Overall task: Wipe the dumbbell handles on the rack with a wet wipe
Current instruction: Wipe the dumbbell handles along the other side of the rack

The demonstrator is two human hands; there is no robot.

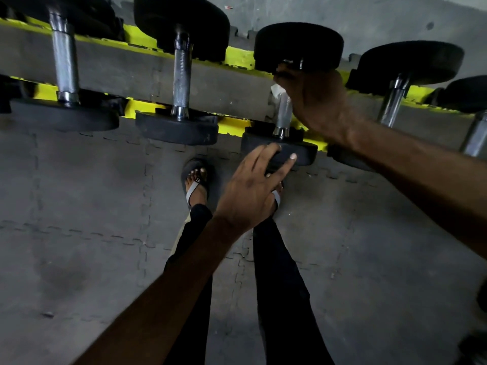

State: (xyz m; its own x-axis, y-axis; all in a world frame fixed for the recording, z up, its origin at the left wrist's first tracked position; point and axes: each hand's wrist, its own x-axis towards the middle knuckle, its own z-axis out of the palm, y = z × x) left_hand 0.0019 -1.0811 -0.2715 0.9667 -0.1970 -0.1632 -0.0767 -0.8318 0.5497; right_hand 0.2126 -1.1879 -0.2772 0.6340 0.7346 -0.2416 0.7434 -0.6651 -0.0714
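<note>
Several black dumbbells with steel handles lie across a yellow rack [238,57]. My right hand [315,100] is wrapped around the far end of the third dumbbell's handle [284,113], pressing a white wet wipe [276,91] against it. Only a corner of the wipe shows. My left hand [254,187] grips the near black head [303,151] of that same dumbbell, thumb on its rim. Another dumbbell handle [182,75] lies to the left, and another further left [64,61].
More dumbbells sit to the right [394,101]. Below the rack is a grey interlocking mat floor [79,219]. My legs in dark trousers and a sandalled foot [195,184] stand right under the rack.
</note>
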